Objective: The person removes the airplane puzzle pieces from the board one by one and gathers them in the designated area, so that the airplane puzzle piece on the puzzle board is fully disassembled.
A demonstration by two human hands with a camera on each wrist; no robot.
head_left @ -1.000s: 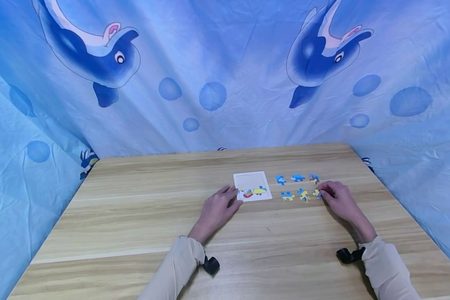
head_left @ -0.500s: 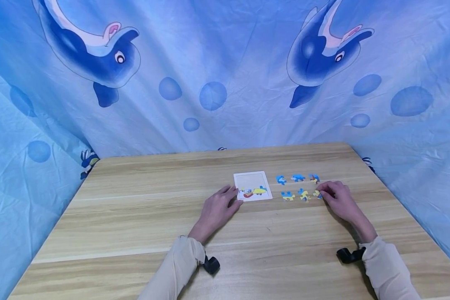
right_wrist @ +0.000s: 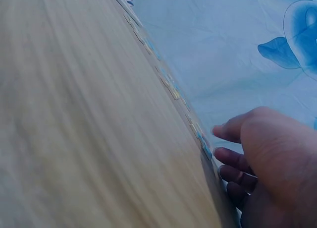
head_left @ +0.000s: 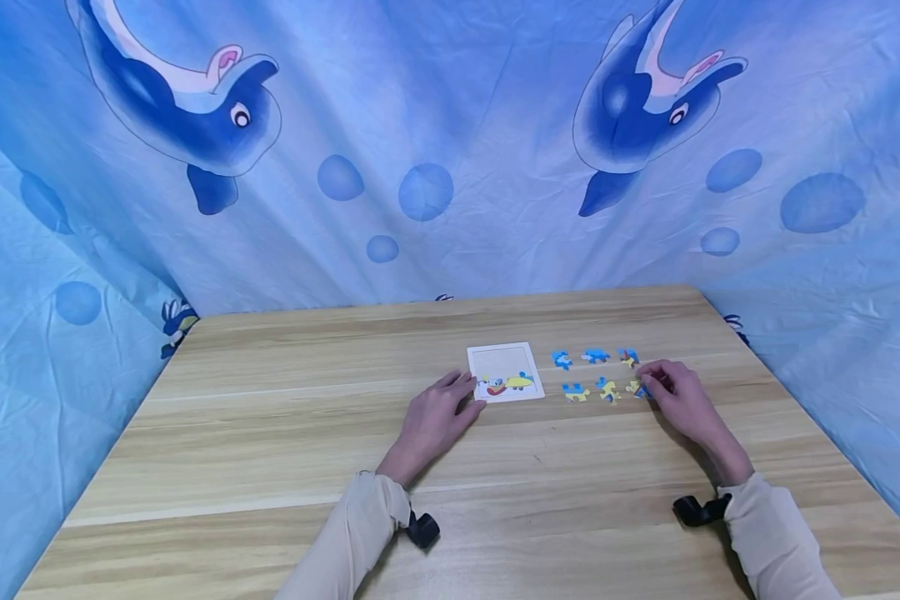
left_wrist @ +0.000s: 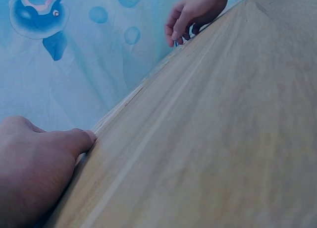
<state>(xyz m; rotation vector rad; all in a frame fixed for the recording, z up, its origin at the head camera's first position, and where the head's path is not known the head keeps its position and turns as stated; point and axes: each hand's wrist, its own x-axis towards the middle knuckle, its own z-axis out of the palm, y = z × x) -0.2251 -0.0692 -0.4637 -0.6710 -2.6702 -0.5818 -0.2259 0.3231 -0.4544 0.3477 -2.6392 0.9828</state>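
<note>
A white-bordered puzzle tray lies on the table, with yellow, red and blue pieces along its near side. My left hand rests at the tray's left edge, thumb at the near corner, fingers fairly straight. To the right, several loose jigsaw pieces lie in two rows. My right hand is beside the rightmost near piece, a yellow and blue one lying on the table. In the right wrist view, a gap shows between the thumb and the loosely bent fingers; nothing is visibly held.
The far row holds a left piece, a middle piece and a right piece. Nearer lie two more pieces, one blue-yellow and one mostly yellow. A dolphin-print curtain surrounds the wooden table.
My right thumb and fingertips have drawn slightly back from the rightmost near piece, which now shows more fully. The left hand, the tray and the other pieces look unchanged.
</note>
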